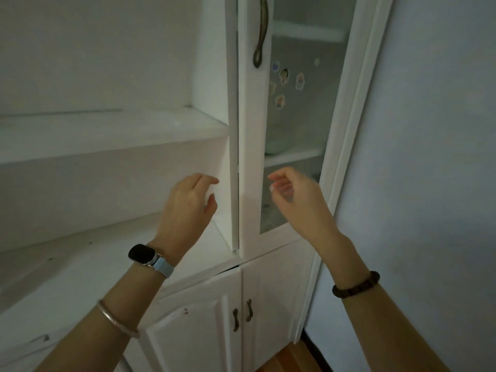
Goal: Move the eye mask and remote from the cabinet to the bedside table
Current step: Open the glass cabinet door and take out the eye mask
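I am looking at a white cabinet, and the tall glass door [298, 122] is my marker for everything here. I cannot find the eye mask or the remote. They are not on the open shelves [107, 130] left of the glass door. Behind the glass I only make out a pale green bowl [275, 146] on a shelf, and some small stickers [283, 75] on the pane. The rest is too dim to tell.

My left hand [188, 202] is up just left of the glass door, by the thin white side board. Its fingers are loosely bent and it holds nothing. I cannot tell if the tips touch the board. My right hand [295, 194] is in front of the low part of the glass door. It is blurry, the fingers are softly curled, and I see nothing in it.

So I think this is the very first step: getting the cabinet open and finding the two things. Nothing has been picked up yet.

Next, I think a hand must go up to the long dark handle [261, 30] near the top of the glass door and pull it open. If the things are not in there, the two small doors [204, 331] below the glass door are the next place to look.
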Available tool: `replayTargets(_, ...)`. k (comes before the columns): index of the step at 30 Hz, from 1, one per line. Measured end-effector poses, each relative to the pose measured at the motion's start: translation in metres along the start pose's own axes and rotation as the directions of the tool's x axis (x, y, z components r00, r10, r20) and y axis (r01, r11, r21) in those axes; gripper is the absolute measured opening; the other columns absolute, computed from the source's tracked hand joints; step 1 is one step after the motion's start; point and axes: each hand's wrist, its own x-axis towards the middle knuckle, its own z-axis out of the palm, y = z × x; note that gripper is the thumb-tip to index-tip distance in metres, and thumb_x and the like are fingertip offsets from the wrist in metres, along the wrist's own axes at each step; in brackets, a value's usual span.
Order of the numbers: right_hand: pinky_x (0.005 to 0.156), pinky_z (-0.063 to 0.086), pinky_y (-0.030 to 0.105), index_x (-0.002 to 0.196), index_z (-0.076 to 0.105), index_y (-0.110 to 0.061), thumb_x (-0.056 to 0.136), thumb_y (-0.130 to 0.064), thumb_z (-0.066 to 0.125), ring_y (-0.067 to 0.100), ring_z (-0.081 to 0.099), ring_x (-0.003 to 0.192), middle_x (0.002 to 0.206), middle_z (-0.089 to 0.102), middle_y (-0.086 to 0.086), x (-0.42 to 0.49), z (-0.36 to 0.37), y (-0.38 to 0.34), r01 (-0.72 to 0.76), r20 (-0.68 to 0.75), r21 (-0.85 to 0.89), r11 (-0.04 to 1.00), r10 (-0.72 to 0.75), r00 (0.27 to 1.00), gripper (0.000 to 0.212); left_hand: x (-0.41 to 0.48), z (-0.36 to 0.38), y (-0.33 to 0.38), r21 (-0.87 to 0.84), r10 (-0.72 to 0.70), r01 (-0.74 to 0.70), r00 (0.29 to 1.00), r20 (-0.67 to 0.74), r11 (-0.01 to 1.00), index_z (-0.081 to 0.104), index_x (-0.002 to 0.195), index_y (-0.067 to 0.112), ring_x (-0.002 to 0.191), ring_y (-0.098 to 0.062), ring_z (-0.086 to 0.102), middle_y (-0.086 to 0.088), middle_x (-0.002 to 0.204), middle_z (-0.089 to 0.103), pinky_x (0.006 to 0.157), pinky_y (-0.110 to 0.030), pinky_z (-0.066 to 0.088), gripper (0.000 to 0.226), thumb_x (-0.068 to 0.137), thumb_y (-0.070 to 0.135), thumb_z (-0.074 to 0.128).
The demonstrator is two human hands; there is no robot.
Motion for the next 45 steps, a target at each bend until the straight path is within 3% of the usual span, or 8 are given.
replayTargets(3,0.084,0.055,0.027,0.117,0.059,-0.017,0.089,-0.014,0.061,0.009,0.062,0.087,0.095,0.065,-0.003,0.036,-0.012,-0.006,0.016,-0.057,0.058,0.998,-0.013,0.998,0.028,0.032,0.004,0.002,0.018,0.041,-0.041,0.999,-0.023,0.999,0.054,0.123,0.007,0.110,-0.029,0.057,-0.013,0.120,0.060,0.099,-0.038,0.043,0.038,0.086,0.007,0.061)
replayTargets(7,0.089,0.052,0.027,0.134,0.046,-0.018,0.091,-0.018,0.061,0.010,0.060,0.095,0.109,0.061,-0.003,0.088,-0.020,-0.017,0.006,-0.087,0.103,0.995,0.003,0.996,0.046,0.063,0.018,0.004,0.043,0.064,-0.063,0.998,-0.023,0.997,0.045,0.135,0.006,0.125,-0.028,0.048,-0.014,0.136,0.052,0.109,-0.036,0.034,0.050,0.088,0.013,0.061)
replayTargets(12,0.103,0.044,0.032,0.142,0.037,-0.015,0.091,-0.017,0.061,0.014,0.053,0.117,0.129,0.054,0.002,0.152,-0.030,-0.036,0.083,-0.155,0.120,0.989,-0.064,0.986,0.057,0.086,0.043,-0.005,0.228,0.053,-0.067,0.997,0.064,0.971,0.025,0.147,0.009,0.145,-0.021,0.018,-0.009,0.155,0.025,0.117,-0.048,0.021,0.062,0.093,0.032,0.047)
replayTargets(15,0.106,0.043,0.036,0.141,0.040,-0.012,0.090,-0.014,0.061,0.017,0.051,0.122,0.132,0.053,0.007,0.179,-0.032,-0.048,0.154,-0.187,0.100,0.983,-0.133,0.973,0.055,0.096,0.051,-0.009,0.321,0.039,-0.063,0.996,0.082,0.945,0.018,0.148,0.008,0.145,-0.023,0.015,-0.009,0.157,0.017,0.116,-0.051,0.020,0.064,0.096,0.042,0.030)
replayTargets(19,0.099,0.048,0.036,0.129,0.053,-0.011,0.090,-0.016,0.061,0.020,0.056,0.111,0.119,0.057,0.008,0.198,-0.034,-0.058,0.218,-0.289,0.061,0.974,-0.192,0.938,0.040,0.108,0.056,-0.010,0.392,0.037,-0.068,0.996,0.085,0.917,0.014,0.149,0.009,0.145,-0.025,0.017,-0.010,0.156,0.017,0.116,-0.052,0.018,0.066,0.096,0.047,0.026)
replayTargets(25,0.095,0.051,0.029,0.131,0.054,-0.010,0.089,-0.010,0.061,0.015,0.058,0.104,0.115,0.056,0.004,0.209,-0.037,-0.069,0.237,-0.351,0.149,0.960,-0.173,0.920,0.043,0.115,0.060,-0.013,0.447,0.009,-0.067,0.991,0.131,0.892,0.016,0.148,0.006,0.145,-0.025,0.013,-0.012,0.156,0.016,0.116,-0.052,0.018,0.070,0.097,0.054,0.014)
replayTargets(32,0.085,0.056,0.034,0.121,0.058,-0.010,0.087,-0.006,0.062,0.017,0.063,0.091,0.099,0.062,0.001,0.211,-0.041,-0.082,0.188,-0.336,0.282,0.941,-0.087,0.938,0.035,0.116,0.056,-0.017,0.496,0.007,-0.086,0.987,0.159,0.864,0.015,0.149,0.007,0.146,-0.021,0.010,-0.009,0.158,0.012,0.116,-0.052,0.012,0.078,0.094,0.062,0.007)
replayTargets(45,0.073,0.051,0.011,0.124,0.053,-0.008,0.088,-0.013,0.066,0.004,0.058,0.085,0.103,0.061,-0.002,0.185,-0.068,-0.081,0.152,-0.364,0.281,0.948,-0.041,0.931,0.039,0.117,0.042,-0.013,0.472,-0.004,-0.077,0.985,0.170,0.878,0.010,0.149,0.012,0.146,-0.018,0.003,-0.003,0.158,0.008,0.117,-0.054,0.002,0.093,0.083,0.076,-0.003)
